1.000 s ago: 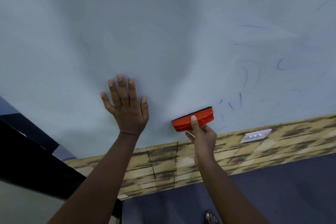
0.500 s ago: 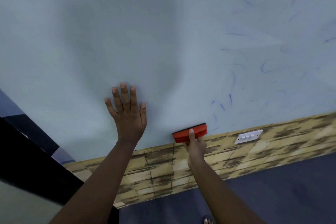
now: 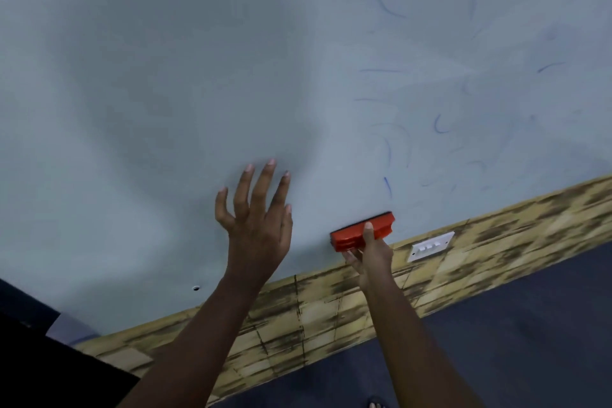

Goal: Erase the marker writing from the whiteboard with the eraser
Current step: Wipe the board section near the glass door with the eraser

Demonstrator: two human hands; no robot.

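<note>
The pale whiteboard (image 3: 198,93) fills most of the view. Faint blue marker strokes (image 3: 388,187) and smears spread over its right part. My right hand (image 3: 372,253) grips a red eraser (image 3: 351,237) pressed flat on the board near its bottom edge, just below the lowest blue stroke. My left hand (image 3: 256,222) is to the eraser's left with fingers spread, lifted slightly off the board, holding nothing.
Below the board runs a band of yellow brick-pattern wall (image 3: 331,321) with a white switch plate (image 3: 430,246) to the right of the eraser. A dark blue surface (image 3: 513,341) lies lower right, a black object (image 3: 49,368) lower left. Toes (image 3: 376,405) show at the bottom edge.
My right hand slid the eraser down to the board's bottom edge, then slightly right. My left hand, flat on the board before, has come off it with fingers curled. The view shifted right.
</note>
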